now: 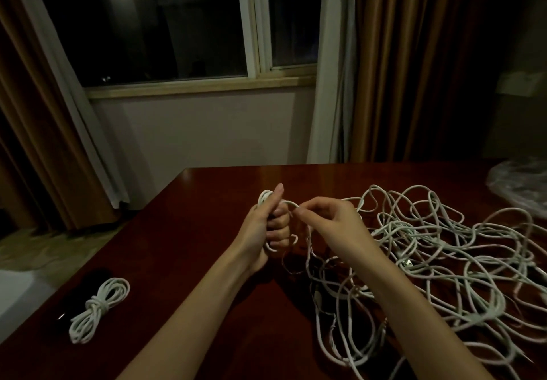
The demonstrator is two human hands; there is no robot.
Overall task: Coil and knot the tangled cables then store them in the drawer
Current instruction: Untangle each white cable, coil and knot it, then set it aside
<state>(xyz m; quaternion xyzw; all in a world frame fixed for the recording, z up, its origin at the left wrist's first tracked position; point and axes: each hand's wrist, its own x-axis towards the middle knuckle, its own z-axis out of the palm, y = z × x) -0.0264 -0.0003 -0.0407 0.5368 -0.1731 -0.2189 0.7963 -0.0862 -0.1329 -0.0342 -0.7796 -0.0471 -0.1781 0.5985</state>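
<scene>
Gripping a small bundle of looped white cable (268,202) at the centre of the frame, the left hand (268,226) has its fingers curled tight around the loops, thumb raised along the top; white strands peek out above the thumb and below the little finger. Just to its right, the right hand (328,220) pinches a strand of the same white cable between thumb and fingertips, the strand arching across the short gap to the left fist. Both bare forearms reach in from the bottom edge.

From the hands, the cable falls to the glossy dark red-brown wooden table (207,196) and joins a large loose tangle of white cables (438,258) that sprawls over the right and lower right of the frame, loops crossing one another in many layers.

At the lower left lies a finished coil of white cable, knotted round its middle (99,310), well apart from the tangle. It rests partly on a flat black object (85,288) whose nature cannot be told.

At the right edge sits a crumpled clear plastic bag (521,181). Behind the table, a dark window (165,21) fills the upper middle, flanked by brown curtains (414,63).
</scene>
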